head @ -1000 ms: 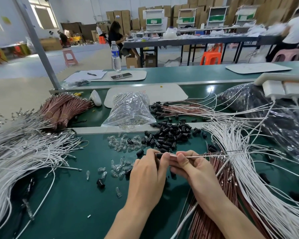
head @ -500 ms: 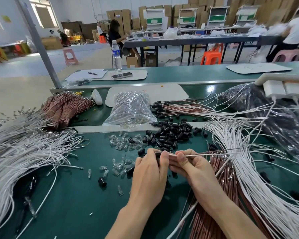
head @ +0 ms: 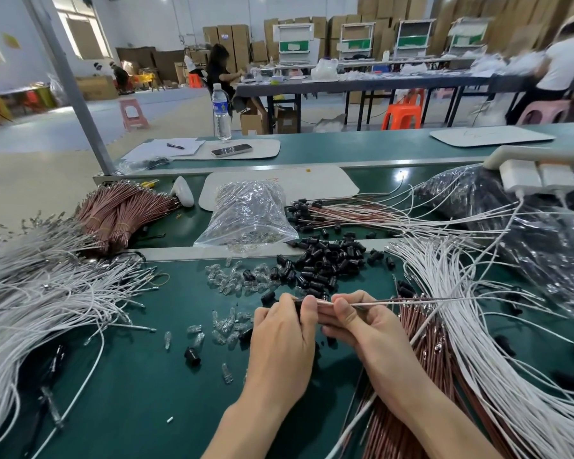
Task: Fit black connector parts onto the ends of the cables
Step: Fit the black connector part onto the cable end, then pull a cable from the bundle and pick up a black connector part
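Left hand (head: 284, 336): we pinch a black connector (head: 298, 304), centre frame.
Right hand (head: 362, 323): we grip the cable (head: 395, 302).
Change: hardly any; seating looks unfinished.

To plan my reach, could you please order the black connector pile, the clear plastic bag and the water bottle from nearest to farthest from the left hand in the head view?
1. The black connector pile, just beyond the left hand.
2. The clear plastic bag, farther back, slightly left.
3. The water bottle, upright on the far bench.
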`<state>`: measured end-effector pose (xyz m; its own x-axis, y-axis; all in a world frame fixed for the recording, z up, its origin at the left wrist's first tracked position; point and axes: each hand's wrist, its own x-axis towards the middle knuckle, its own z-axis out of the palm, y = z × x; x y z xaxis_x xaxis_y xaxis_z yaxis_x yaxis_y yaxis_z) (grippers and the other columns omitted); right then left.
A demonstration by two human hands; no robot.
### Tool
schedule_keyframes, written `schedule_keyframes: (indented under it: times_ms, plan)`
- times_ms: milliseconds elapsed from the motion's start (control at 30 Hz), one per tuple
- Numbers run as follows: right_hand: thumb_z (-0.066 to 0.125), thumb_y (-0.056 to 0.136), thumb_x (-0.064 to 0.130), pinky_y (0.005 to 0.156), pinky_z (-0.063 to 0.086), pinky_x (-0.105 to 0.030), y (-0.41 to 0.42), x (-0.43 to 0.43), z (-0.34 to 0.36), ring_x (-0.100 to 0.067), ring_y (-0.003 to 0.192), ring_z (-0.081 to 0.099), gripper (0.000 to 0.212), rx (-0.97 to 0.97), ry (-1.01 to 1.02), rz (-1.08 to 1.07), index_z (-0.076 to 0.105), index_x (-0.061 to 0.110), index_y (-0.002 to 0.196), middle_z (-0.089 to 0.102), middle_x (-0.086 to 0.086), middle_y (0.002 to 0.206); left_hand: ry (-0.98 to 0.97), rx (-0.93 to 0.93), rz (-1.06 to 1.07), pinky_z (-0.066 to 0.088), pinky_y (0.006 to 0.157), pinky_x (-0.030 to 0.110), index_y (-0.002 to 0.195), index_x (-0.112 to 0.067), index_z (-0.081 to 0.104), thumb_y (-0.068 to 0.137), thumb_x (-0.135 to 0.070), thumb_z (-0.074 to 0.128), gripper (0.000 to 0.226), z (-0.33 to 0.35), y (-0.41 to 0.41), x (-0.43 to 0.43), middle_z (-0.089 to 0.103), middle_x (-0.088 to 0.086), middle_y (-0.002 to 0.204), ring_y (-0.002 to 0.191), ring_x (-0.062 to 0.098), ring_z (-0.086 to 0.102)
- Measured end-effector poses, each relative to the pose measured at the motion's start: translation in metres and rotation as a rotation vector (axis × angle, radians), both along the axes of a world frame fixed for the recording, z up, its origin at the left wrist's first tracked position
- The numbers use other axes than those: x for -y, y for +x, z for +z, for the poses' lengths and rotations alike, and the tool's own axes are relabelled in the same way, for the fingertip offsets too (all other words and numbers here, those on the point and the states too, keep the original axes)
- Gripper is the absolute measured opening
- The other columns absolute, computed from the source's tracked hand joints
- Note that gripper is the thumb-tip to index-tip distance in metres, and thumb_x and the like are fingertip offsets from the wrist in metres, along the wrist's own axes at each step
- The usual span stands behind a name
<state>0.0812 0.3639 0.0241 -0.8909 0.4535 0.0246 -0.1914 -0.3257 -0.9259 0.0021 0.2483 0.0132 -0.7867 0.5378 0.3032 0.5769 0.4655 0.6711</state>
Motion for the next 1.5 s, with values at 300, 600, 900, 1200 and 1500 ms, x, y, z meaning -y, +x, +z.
schedule_keyframes:
  times_ms: [300,600,900,1200,1500]
  plan:
    - [0.073,0.077,0.035,0.067,0.059,-0.022,0.004,-0.008,0.010,-0.025,0.091,0.076,0.024,-0.026,-0.017,-0.223,0.080,0.023,0.097,0.078,-0.013,0.101,0.576,0.303,0.082,0.045,0.059,0.020,0.092,-0.036,0.057,0.100,-0.054,0.047,0.022,0.017,-0.008,0.010,0.061,-0.002,0.073,0.065,0.013,0.055]
    - [0.068,0.080,0.034,0.062,0.059,-0.020,0.017,-0.026,0.037,-0.020,0.079,0.075,0.024,-0.047,0.039,-0.396,0.082,0.016,0.088,0.078,-0.013,0.092,0.840,0.736,-0.013,0.053,0.075,0.034,0.090,-0.030,0.079,0.074,-0.044,0.072,0.022,0.044,-0.016,0.025,0.075,0.007,0.090,0.075,0.014,0.067]
    - [0.066,0.092,0.036,0.063,0.062,-0.027,-0.042,-0.111,0.138,-0.024,0.079,0.077,0.048,0.160,0.270,-0.268,0.059,-0.001,0.123,0.078,-0.015,0.091,0.775,0.795,-0.054,0.060,0.068,0.025,0.121,-0.004,0.062,0.099,-0.031,0.061,0.035,0.137,-0.082,-0.055,0.073,0.006,0.106,0.087,0.013,0.072]
    - [0.050,0.106,0.017,0.056,0.057,-0.023,-0.020,-0.126,0.058,-0.016,0.070,0.075,0.026,0.363,0.255,-0.262,0.059,0.004,0.126,0.079,-0.007,0.085,0.162,0.671,-0.128,0.061,0.065,0.025,0.126,-0.006,0.055,0.105,-0.024,0.054,0.028,0.091,-0.073,-0.036,0.069,0.012,0.103,0.073,0.015,0.068]
    - [0.043,0.106,0.010,0.054,0.056,-0.022,-0.004,-0.095,0.059,-0.014,0.066,0.069,0.022,0.268,0.288,-0.368,0.059,0.014,0.121,0.077,-0.002,0.080,-0.741,0.333,-0.437,0.055,0.056,0.023,0.091,-0.002,0.066,0.105,-0.037,0.051,0.042,0.077,0.009,-0.036,0.070,0.009,0.069,0.050,0.017,0.064]
